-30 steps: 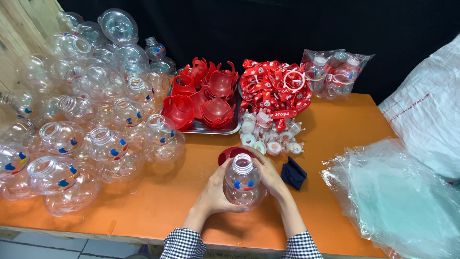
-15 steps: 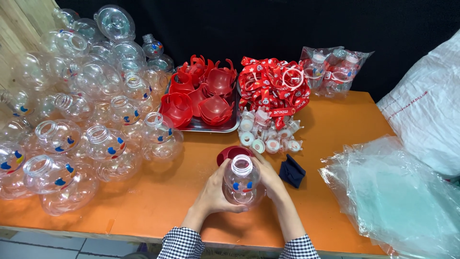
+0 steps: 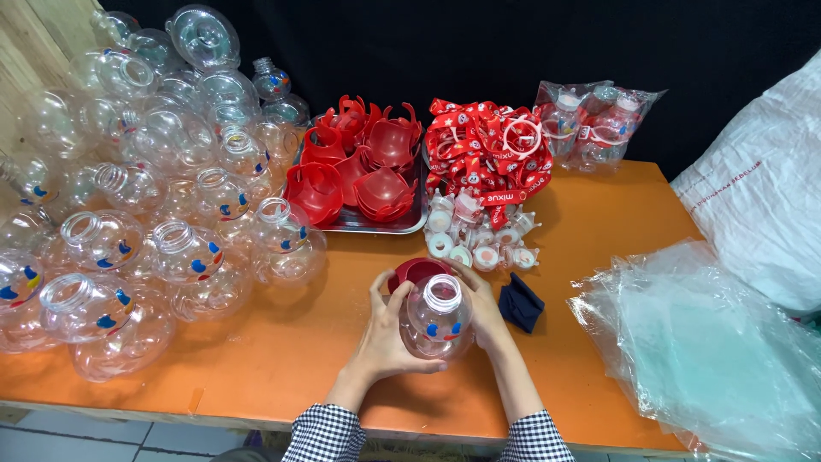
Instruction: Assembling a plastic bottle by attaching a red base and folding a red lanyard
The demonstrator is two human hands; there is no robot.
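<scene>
Nothing has moved; both hands' fingers (image 3: 386, 318) stay clamped around the clear bottle (image 3: 436, 318).

A round, clear plastic bottle (image 3: 436, 318) — belly printed with small blue and red marks — stands upright with its open threaded neck facing up (no cap on it). Just behind it, touching, sits a dark red cup-shaped piece (image 3: 416, 271) — both near the orange desk's (image 3: 282, 376) front edge.

Both hands, left hand (image 3: 385, 338) and right hand (image 3: 485, 310), clasp a clear round bottle (image 3: 434, 318) at lower centre, above the orange table (image 3: 282, 368).
</scene>
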